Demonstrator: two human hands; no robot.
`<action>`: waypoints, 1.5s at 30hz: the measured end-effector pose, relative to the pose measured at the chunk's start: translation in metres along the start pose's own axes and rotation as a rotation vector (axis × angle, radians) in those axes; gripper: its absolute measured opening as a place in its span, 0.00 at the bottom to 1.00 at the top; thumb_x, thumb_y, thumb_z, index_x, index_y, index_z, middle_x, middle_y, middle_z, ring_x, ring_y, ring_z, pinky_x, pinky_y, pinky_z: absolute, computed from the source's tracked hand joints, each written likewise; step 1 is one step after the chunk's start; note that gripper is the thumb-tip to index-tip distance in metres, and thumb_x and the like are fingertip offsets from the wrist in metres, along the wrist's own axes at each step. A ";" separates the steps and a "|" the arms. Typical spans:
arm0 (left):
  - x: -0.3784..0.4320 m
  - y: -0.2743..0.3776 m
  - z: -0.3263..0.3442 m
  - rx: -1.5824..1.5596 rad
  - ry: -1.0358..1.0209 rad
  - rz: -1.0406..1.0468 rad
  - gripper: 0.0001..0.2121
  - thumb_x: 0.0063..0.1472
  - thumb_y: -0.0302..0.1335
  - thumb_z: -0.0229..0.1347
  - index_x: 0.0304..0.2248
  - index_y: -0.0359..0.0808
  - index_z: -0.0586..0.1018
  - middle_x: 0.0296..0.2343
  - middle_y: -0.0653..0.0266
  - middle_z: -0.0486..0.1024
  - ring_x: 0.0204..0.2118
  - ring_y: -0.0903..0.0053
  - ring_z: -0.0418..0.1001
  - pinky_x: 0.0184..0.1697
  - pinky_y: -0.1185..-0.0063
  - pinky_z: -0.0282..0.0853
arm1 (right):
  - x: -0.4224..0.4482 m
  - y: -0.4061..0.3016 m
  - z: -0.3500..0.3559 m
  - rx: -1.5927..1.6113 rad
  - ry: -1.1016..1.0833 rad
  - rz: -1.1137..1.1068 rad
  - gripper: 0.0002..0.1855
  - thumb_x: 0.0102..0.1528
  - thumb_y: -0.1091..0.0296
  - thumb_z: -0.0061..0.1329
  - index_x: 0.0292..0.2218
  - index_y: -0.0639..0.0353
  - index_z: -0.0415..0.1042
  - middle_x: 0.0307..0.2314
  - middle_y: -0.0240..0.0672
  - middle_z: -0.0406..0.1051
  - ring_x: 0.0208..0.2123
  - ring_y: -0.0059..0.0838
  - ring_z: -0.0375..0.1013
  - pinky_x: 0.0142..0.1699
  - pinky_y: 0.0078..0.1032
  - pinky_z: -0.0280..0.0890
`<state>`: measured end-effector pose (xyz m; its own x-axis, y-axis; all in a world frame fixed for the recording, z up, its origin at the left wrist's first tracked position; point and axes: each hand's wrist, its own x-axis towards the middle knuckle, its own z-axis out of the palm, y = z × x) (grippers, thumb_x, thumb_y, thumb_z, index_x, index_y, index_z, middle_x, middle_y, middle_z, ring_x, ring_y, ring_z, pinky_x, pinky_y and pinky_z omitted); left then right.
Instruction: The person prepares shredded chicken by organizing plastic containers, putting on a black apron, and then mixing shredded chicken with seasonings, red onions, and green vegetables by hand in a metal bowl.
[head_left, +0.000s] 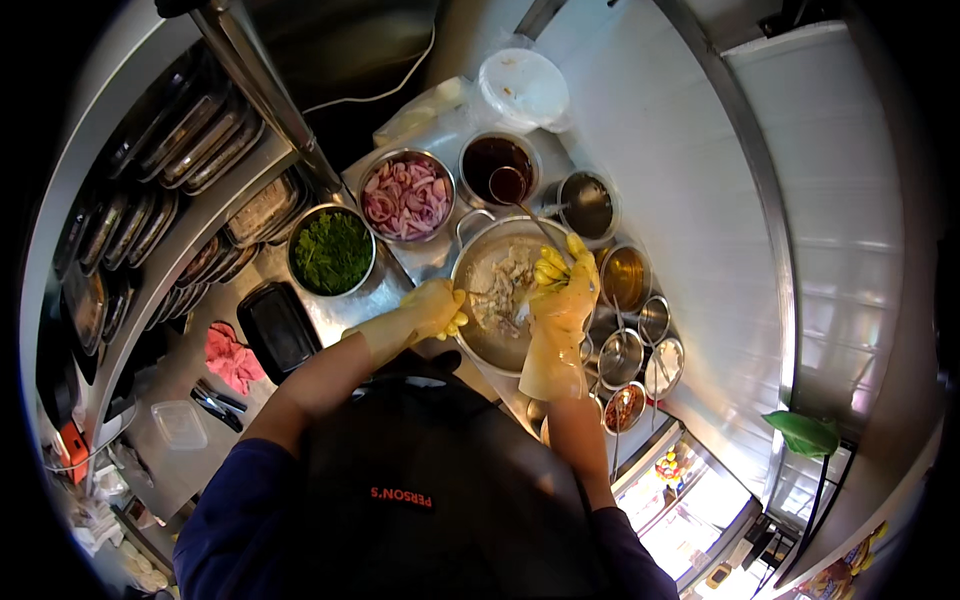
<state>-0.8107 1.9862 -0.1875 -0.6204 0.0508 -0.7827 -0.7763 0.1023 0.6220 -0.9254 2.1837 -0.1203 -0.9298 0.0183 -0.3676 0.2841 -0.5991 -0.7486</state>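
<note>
Both of my hands wear yellow rubber gloves. My left hand (439, 309) is closed at the left rim of a wide metal pot (480, 351), which has a loop handle at its far side. Pale pieces of food (501, 289) lie inside the pot, some with white powder on or beside them. Over the pot's right side, my right hand (561, 281) has its fingers curled around the handle of a metal ladle (508, 184). The ladle's bowl is at a tub of dark brown liquid (480, 154) behind the pot. My right glove hides part of the food.
Sliced red onion (406, 199) and chopped green herbs (332, 251) fill two metal bowls at left. Along the right stand a tub of yellow oil (624, 276) and several small containers, including chilli flakes (625, 407). Further left are a black tray (277, 330) and a pink cloth (232, 358).
</note>
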 end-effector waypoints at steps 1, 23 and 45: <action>-0.002 0.001 0.001 -0.031 -0.007 0.005 0.16 0.76 0.39 0.48 0.42 0.34 0.78 0.27 0.61 0.85 0.22 0.70 0.82 0.22 0.73 0.77 | -0.010 -0.006 -0.007 0.015 -0.005 0.004 0.20 0.72 0.64 0.41 0.59 0.67 0.69 0.32 0.54 0.74 0.25 0.27 0.65 0.29 0.22 0.60; 0.037 -0.026 0.012 0.415 0.056 0.091 0.21 0.76 0.41 0.46 0.42 0.31 0.83 0.36 0.47 0.85 0.38 0.56 0.85 0.43 0.65 0.81 | -0.142 -0.030 -0.163 -1.383 -0.606 -0.604 0.19 0.68 0.71 0.50 0.58 0.67 0.75 0.39 0.43 0.76 0.36 0.33 0.74 0.43 0.28 0.69; -0.005 0.003 0.014 0.185 0.017 0.010 0.16 0.76 0.37 0.49 0.43 0.32 0.81 0.29 0.63 0.86 0.25 0.72 0.84 0.27 0.75 0.80 | -0.072 -0.036 -0.095 0.174 -0.161 -0.108 0.28 0.73 0.53 0.48 0.61 0.69 0.67 0.37 0.56 0.75 0.29 0.32 0.69 0.33 0.24 0.64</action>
<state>-0.8088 2.0006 -0.1821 -0.6312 0.0356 -0.7748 -0.7372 0.2830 0.6136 -0.8463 2.2800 -0.1195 -0.9817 -0.0297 -0.1883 0.1501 -0.7294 -0.6674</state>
